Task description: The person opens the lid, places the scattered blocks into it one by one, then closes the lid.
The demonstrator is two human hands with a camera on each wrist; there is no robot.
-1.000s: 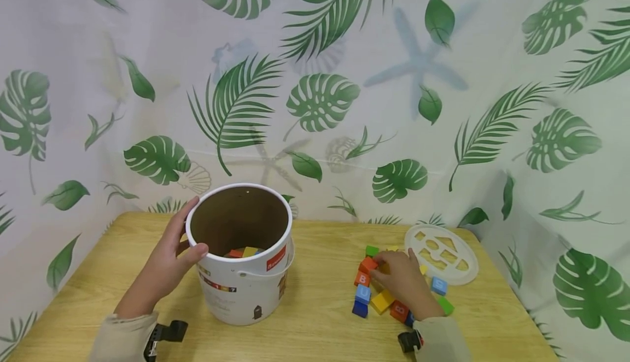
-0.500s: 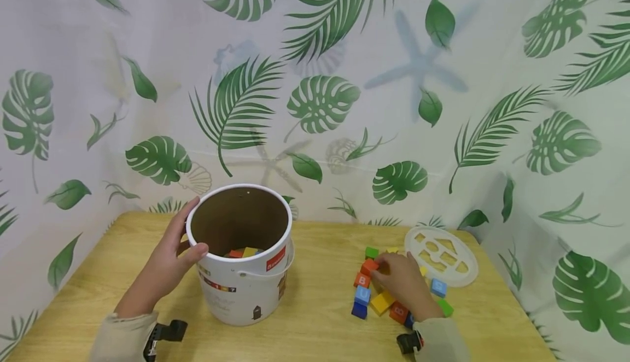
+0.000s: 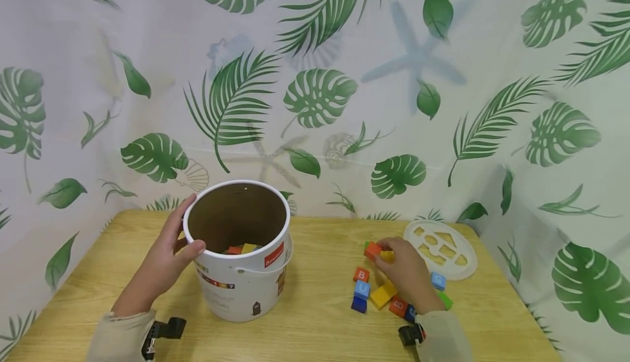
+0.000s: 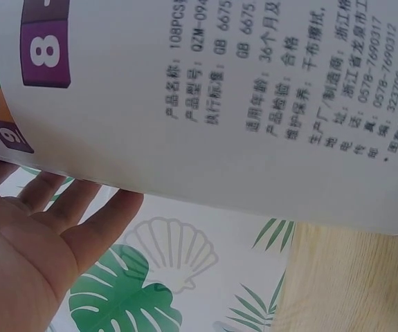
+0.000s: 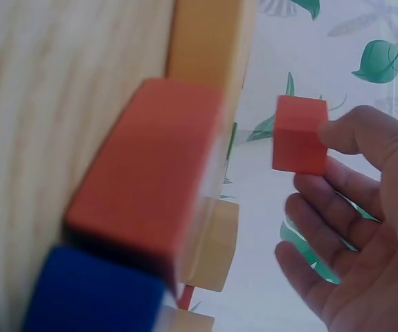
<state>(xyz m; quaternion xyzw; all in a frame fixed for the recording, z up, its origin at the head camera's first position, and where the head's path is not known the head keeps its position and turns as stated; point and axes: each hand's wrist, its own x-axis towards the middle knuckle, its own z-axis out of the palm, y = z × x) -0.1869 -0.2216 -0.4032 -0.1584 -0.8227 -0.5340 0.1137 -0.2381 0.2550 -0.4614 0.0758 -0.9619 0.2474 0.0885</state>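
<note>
My left hand point(image 3: 164, 261) grips the upper left side of a white bucket point(image 3: 228, 291), thumb at the near rim. In the left wrist view several fingertips lie against the printed bucket wall point(image 4: 136, 152). Colored blocks point(image 3: 249, 248) show inside the bucket. My right hand point(image 3: 406, 269) pinches a red block point(image 3: 372, 250) between thumb and fingers. In the right wrist view this red block point(image 5: 300, 135) is raised above the loose blocks. Beneath and around that hand lie a yellow block point(image 3: 383, 295), a red B block point(image 3: 361, 274) and a light blue U block point(image 3: 362, 290).
A white perforated lid point(image 3: 470, 266) lies flat at the back right. A blue lettered block point(image 3: 438, 280) and a green block point(image 3: 445, 300) sit right of my right hand. The wooden table point(image 3: 320, 318) meets a leaf-print curtain point(image 3: 334, 187) at the back.
My right hand has lifted the red block off the spot beside the B block and moved slightly back with it. The left hand keeps its grip on the bucket.
</note>
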